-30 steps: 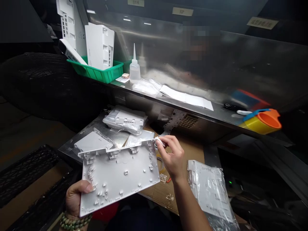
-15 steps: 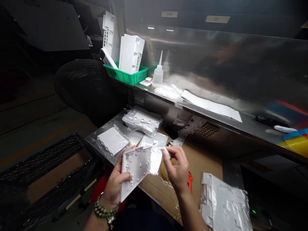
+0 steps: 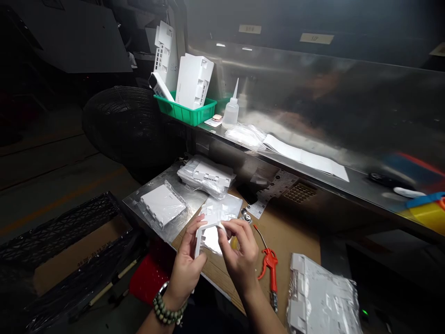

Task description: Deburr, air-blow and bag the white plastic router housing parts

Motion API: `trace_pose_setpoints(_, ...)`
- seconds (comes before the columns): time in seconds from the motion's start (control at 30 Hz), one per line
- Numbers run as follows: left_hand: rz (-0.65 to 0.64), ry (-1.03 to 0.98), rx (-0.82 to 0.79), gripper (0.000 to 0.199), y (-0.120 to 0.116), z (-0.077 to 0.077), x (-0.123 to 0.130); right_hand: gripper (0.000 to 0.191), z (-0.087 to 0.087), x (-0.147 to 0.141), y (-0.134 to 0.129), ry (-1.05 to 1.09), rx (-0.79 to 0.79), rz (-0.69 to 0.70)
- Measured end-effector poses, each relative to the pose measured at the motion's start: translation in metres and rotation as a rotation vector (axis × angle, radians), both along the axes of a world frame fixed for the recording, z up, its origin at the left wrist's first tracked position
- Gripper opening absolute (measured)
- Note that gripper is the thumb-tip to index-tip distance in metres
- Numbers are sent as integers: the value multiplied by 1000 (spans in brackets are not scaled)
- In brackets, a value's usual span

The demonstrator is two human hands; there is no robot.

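**White panel held on edge between both hands**

At the left of the surface (image 3: 295,232) lies a bagged white part (image 3: 162,204), with a stack of bagged parts (image 3: 206,176) just behind it. Nearer the person, the left hand (image 3: 187,266), a bead bracelet (image 3: 167,311) at its wrist, is closed around the white plastic panel (image 3: 205,232), thumb on the near face and fingers behind. The panel stands nearly edge-on to the camera, its long axis running up and away from the wrist, tilted a little to the right. The right hand (image 3: 239,255) meets the panel's upper corner from the right side, thumb and forefinger pinched on a small white piece there; what that piece is cannot be made out. Both hands touch the panel, so it sits between them, above the front edge of the surface. To the right, an orange air blow gun (image 3: 269,266) lies on the cardboard, apart from the hands, and beyond it a bagged white housing (image 3: 321,297)
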State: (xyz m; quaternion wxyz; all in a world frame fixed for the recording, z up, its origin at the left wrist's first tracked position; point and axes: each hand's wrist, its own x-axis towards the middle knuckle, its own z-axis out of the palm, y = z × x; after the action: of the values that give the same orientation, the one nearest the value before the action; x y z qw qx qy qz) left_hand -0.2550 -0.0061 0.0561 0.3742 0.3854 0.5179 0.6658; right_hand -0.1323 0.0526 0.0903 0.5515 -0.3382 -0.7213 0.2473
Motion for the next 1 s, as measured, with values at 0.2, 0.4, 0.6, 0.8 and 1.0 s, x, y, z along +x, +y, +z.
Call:
trace_pose_setpoints(0.2, 13, 5, -5, 63, -2, -2, -3, 18, 0, -3, 0, -31, -20, 3)
trace_pose_setpoints(0.4, -39, -347, -171, 75, -12, 4, -16, 25, -75, 31, 22, -312, -268, -163)
trace_pose_setpoints(0.6, 71, -849, -353, 101, -16, 2, -52, 42, -194, 93, 34, -506, -463, -361)
trace_pose_setpoints(0.8, -64, -1128, -372, 76, -18, 5, -70, 48, -237, 129, 22, -612, -554, -475)
trace_pose_setpoints(1.0, -12, -1182, -279, 65, -20, 14, -65, 68, -250, 191, -6, -713, -738, -731)
